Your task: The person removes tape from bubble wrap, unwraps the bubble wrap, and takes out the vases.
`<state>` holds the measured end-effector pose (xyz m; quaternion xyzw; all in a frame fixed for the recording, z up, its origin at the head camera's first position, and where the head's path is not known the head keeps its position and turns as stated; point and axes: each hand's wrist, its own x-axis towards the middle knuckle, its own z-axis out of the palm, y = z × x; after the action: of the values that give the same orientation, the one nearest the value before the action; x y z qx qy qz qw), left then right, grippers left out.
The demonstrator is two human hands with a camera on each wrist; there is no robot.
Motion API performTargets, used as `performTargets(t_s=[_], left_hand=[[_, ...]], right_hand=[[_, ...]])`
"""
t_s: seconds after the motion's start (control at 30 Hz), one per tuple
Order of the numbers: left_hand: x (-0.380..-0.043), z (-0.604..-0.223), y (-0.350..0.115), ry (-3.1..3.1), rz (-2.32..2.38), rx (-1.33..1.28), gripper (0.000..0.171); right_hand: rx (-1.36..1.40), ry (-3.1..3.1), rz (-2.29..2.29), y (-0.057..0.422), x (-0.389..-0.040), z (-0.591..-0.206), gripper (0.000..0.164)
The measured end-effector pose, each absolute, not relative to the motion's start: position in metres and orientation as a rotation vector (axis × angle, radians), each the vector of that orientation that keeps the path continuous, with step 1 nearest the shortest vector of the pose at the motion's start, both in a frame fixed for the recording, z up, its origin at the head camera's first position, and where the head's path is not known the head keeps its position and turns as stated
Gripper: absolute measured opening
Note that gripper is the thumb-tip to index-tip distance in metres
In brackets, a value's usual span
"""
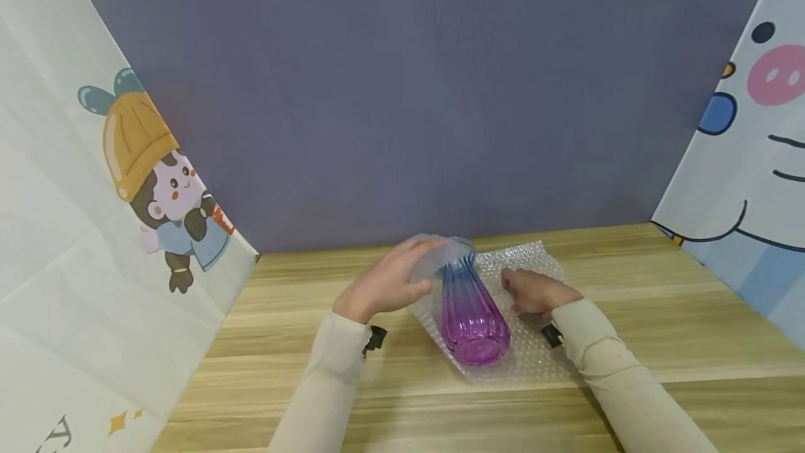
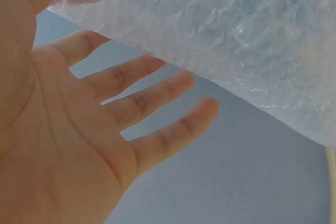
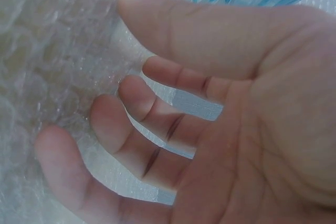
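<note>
Dark blue-grey backdrop (image 1: 409,89) behind wood-grain table (image 1: 270,369). Far left: white panel (image 1: 50,180), cartoon figure (image 1: 179,194) in orange cap (image 1: 138,142). Left hand (image 1: 386,282), fingers straight and spread wide, at raised bubble-wrap flap (image 1: 431,261). Ribbed blue-to-purple vase (image 1: 472,317), lying on bubble-wrap sheet (image 1: 534,358), neck partly screened by flap. Right hand (image 1: 537,292) beside vase, over sheet, fingers loosely curved, gap to thumb. Far right: panel (image 1: 776,194) with pink-snouted drawing (image 1: 780,75).

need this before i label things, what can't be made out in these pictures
Mouth of the vase, head view: partly hidden by the raised bubble wrap.
The vase's outline, left wrist view: lost behind the bubble wrap.
Rest of the vase, right wrist view: cut off by the top edge.
Whether the right hand touches the bubble wrap, right wrist view: too blurred.
</note>
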<state>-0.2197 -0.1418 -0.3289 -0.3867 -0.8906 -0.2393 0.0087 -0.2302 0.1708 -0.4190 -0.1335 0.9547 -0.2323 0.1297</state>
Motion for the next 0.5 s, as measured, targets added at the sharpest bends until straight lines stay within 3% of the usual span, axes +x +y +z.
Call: performTargets(t_s=[0.5], left_hand=[[-0.2209,-0.3232,-0.1482,-2.767,-0.745,-1.155,0.076]], right_hand=[[-0.380,2.776,-0.672,0.1721,-0.2287,-0.4188,0.045]])
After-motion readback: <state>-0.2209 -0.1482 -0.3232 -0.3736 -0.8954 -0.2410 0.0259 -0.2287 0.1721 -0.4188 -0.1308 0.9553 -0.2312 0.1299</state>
